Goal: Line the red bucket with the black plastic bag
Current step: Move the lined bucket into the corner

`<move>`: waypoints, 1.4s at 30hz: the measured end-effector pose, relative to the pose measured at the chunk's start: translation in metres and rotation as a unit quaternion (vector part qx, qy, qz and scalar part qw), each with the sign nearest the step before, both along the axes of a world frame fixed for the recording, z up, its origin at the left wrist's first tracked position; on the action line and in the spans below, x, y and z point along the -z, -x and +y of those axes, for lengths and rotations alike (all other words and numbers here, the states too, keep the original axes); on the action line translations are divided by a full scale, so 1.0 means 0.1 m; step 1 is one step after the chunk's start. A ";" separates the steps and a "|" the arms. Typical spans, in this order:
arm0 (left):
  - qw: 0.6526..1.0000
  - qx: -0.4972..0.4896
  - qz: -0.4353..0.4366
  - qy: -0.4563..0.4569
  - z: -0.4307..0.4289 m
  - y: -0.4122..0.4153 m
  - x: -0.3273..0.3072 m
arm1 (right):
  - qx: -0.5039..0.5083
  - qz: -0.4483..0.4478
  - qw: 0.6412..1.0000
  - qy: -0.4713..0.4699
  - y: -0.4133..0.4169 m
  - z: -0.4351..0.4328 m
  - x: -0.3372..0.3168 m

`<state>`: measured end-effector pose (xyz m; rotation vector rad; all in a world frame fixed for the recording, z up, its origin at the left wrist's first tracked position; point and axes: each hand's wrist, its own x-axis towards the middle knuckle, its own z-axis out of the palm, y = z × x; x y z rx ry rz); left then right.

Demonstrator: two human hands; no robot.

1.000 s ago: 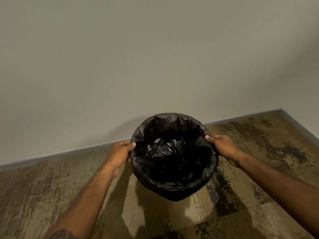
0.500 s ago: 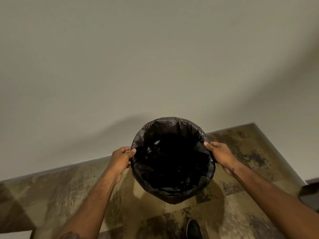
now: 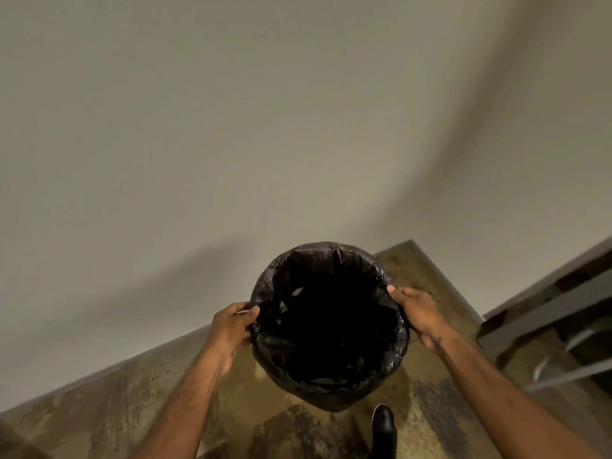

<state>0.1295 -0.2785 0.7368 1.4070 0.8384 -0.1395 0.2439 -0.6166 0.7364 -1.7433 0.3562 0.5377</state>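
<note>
The black plastic bag [image 3: 331, 385] lines a round bucket and is folded over its rim all the way round, so none of the bucket's red shows. I hold the bucket off the floor in front of me. My left hand [image 3: 231, 329] grips the left rim, thumb over the bag's edge. My right hand [image 3: 419, 313] grips the right rim the same way. The inside of the bag is dark and looks hollow.
A plain pale wall [image 3: 231, 144] fills the upper view and meets the mottled brown floor [image 3: 116, 402] close ahead. My black shoe [image 3: 384, 422] is below the bucket. Dark shelving or steps [image 3: 556, 313] stand at the right edge.
The view has swung to the right and tilted, bringing the shelving and my shoe into sight. Both hands keep the same grip on the bucket's rim.
</note>
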 end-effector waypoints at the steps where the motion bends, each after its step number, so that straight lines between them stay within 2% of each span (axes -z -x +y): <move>1: 1.000 0.005 0.000 0.004 -0.10 -0.07 0.00 | 0.006 0.004 1.000 0.000 -0.03 -0.12 -0.02; 9: 0.998 0.038 0.027 0.029 -1.15 -1.06 0.20 | 0.042 0.032 0.998 0.030 -0.77 -1.28 0.12; 17: 0.997 0.055 0.045 0.034 -1.93 -2.32 0.85 | 0.087 0.035 0.995 0.029 -1.78 -2.08 0.82; 26: 0.991 0.099 0.082 0.033 -2.17 -3.45 2.27 | 0.103 0.019 0.993 0.047 -2.60 -2.40 2.08; 28: 0.990 0.109 0.084 0.031 -2.13 -3.57 2.35 | 0.106 0.014 0.993 0.054 -2.71 -2.38 2.13; 29: 0.988 0.122 0.087 0.030 -2.17 -3.73 2.72 | 0.111 0.025 0.992 0.061 -2.80 -2.43 2.47; 31: 0.988 0.125 0.085 0.021 -2.16 -3.87 2.79 | 0.104 0.024 0.992 0.064 -2.91 -2.40 2.52; 32: 0.986 0.136 0.094 0.023 -2.23 -4.02 3.23 | 0.114 0.036 0.990 0.075 -3.01 -2.47 2.95; 34: 0.986 0.144 0.086 0.015 -2.26 -4.16 3.31 | 0.112 0.036 0.990 0.078 -3.11 -2.48 3.04; 35: 0.983 0.155 0.097 0.010 -2.34 -4.27 3.74 | 0.122 0.047 0.988 0.084 -3.18 -2.54 3.47; 37: 0.982 0.171 0.081 0.003 -2.39 -4.40 3.85 | 0.122 0.046 0.988 0.086 -3.28 -2.56 3.55; 38: 0.980 0.179 0.092 -0.007 -2.46 -4.46 4.20 | 0.126 0.057 0.986 0.096 -3.32 -2.60 3.93; 40: 0.978 0.189 0.085 -0.015 -2.50 -4.53 4.29 | 0.113 0.055 0.987 0.102 -3.37 -2.63 4.03; 42: 0.975 0.199 0.097 -0.029 -2.55 -4.54 4.63 | 0.108 0.071 0.985 0.111 -3.38 -2.66 4.46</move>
